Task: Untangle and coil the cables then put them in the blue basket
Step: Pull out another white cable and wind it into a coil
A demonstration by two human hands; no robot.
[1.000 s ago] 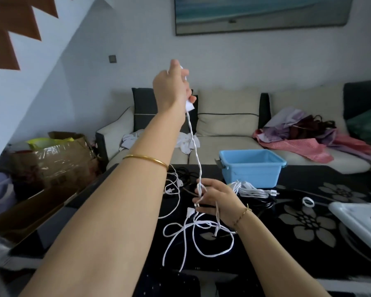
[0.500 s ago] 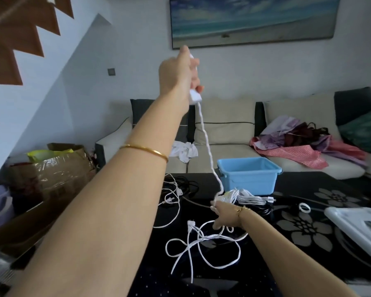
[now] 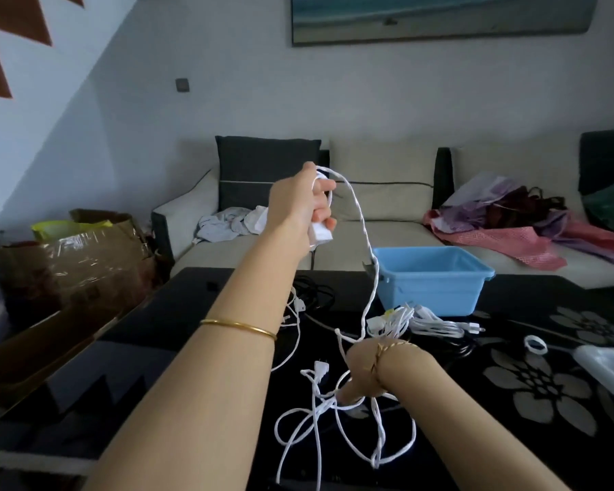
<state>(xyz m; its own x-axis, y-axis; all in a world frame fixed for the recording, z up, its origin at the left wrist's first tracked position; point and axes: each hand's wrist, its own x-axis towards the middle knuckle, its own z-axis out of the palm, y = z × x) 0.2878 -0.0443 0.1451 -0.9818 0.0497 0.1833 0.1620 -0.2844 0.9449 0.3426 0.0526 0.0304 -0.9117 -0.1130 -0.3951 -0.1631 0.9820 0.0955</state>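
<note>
The left hand (image 3: 298, 203), up in the middle of the frame, had its fingers curled round a white adapter block (image 3: 321, 236), with the white cable (image 3: 364, 228) looped over the top of the fist. From there the cord arced right and dropped down past the left corner of the blue basket (image 3: 433, 292) into a messy pile of loops at the lower centre of the black table (image 3: 192, 313). A two-pin plug (image 3: 321, 368) lay at the left edge of that pile.

The right hand (image 3: 364, 366) was down in the loops, pointing away from the camera. One digit poked into the tangle, but whether the fingers actually pinched the cord couldn't be made out.

Handling-wise it looked like thin, limp, light cord: no stiffness, so it would flop and snag on itself rather than hold a shape. The block was probably the only part with any weight and the obvious anchor to grip. The other hand would do best sliding along the cord itself, not yanking, since the loops could cinch into knots.

The basket sat right of centre with nothing showing inside it. Another white bundle (image 3: 429, 326) lay just in front of it, and black cables (image 3: 314, 295) lay left of that.
</note>
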